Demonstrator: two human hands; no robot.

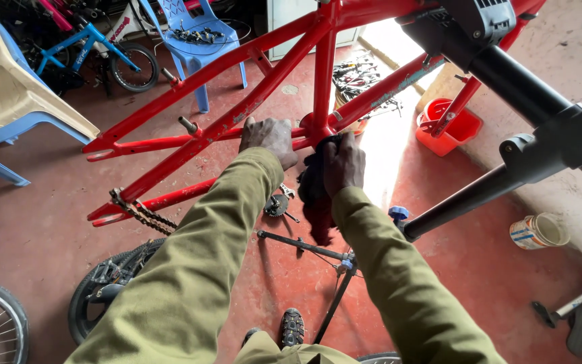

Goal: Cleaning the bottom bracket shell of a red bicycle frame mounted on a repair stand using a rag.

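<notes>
Two hands at a red bicycle frame point(264, 74) held up in a black work stand point(506, 74).

The left hand point(269, 138) has its fingers curled around a frame tube; the right hand point(343, 164) has its fingers closed on a dark rag point(314, 202), pressing it against the frame's lower junction above the red floor point(35, 236).
</notes>
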